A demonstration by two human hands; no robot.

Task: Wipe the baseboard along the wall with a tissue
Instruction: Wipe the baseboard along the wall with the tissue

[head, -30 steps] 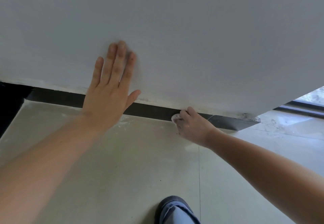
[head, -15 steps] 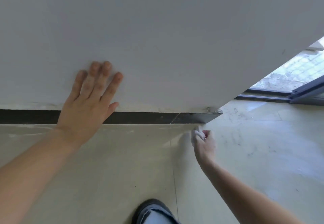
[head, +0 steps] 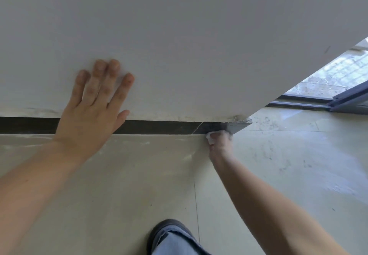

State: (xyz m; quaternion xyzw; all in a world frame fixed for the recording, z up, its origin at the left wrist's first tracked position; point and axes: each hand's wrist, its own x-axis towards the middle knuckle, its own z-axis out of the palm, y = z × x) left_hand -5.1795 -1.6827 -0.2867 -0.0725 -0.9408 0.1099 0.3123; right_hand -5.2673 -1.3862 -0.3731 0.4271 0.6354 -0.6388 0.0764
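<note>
A dark baseboard (head: 159, 127) runs along the foot of a white wall (head: 179, 45) and ends at the wall's corner on the right. My right hand (head: 220, 145) grips a crumpled white tissue (head: 210, 136) and holds it against the baseboard near that corner end. My left hand (head: 93, 111) lies flat on the wall with fingers spread, its palm covering a stretch of the baseboard.
Pale floor tiles (head: 139, 185) stretch below the wall, with dusty smears near the baseboard and to the right. A sliding door track and glass (head: 328, 99) lie past the corner at the right. My shoe and trouser leg (head: 171, 236) show at the bottom.
My right hand with the tissue went from the baseboard out past the corner end, then came back up against the baseboard's end. The view shifted right; my left hand stays on the wall.
</note>
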